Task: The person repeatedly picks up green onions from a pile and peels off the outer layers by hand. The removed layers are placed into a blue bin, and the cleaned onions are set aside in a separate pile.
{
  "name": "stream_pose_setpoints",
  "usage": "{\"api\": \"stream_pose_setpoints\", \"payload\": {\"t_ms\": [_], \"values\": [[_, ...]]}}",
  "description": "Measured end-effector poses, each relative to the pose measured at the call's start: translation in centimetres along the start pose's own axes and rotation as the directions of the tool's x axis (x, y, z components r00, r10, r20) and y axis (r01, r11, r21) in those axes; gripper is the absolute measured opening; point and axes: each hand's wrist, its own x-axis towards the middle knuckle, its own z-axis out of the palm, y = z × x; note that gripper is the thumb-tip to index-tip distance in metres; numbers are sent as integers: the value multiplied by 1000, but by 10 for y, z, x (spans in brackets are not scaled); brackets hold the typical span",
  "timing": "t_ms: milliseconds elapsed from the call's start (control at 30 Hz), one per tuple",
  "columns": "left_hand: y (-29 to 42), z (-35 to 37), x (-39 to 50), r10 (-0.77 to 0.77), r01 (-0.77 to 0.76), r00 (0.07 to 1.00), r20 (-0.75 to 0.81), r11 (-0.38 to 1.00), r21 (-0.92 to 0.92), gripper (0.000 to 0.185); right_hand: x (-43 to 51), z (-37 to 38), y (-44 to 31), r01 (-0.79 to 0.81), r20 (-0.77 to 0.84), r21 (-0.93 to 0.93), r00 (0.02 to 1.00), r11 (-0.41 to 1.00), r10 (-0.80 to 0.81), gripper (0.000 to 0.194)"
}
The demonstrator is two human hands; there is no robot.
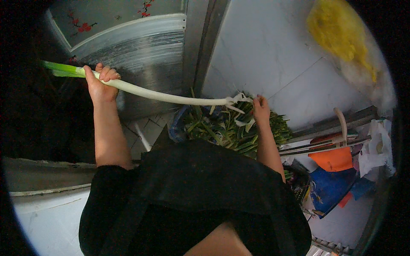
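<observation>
A long leek or large green onion (166, 97) stretches across the view from left to right. My left hand (103, 81) is wrapped around its pale stalk, just below the cut green leaves at the left. At the other end, a strip of pale outer skin (241, 97) hangs loose from the stalk. My right hand (262, 108) has its fingertips together at the far end of that strip and seems to pinch it. Beneath the right hand lies a heap of green leaf trimmings (224, 132), partly hidden by my black clothing.
A blue plastic bag (178, 124) edges the heap. Ahead stands a metal-framed door (144, 48) with red flower decoration, beside a white tiled wall (256, 48). A yellow bag (339, 32) hangs at upper right; blue and orange items (333, 185) lie at right.
</observation>
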Motion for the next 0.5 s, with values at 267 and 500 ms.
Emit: {"api": "stream_pose_setpoints", "payload": {"t_ms": [267,500], "values": [[-6,9,-6,-39,52,970,242,997,-48,47,-21,48,-37,202,647,-406,752,891,125,62],[-2,5,-6,82,-84,994,70,996,26,41,-26,60,-42,-312,414,156,882,937,225,46]]}}
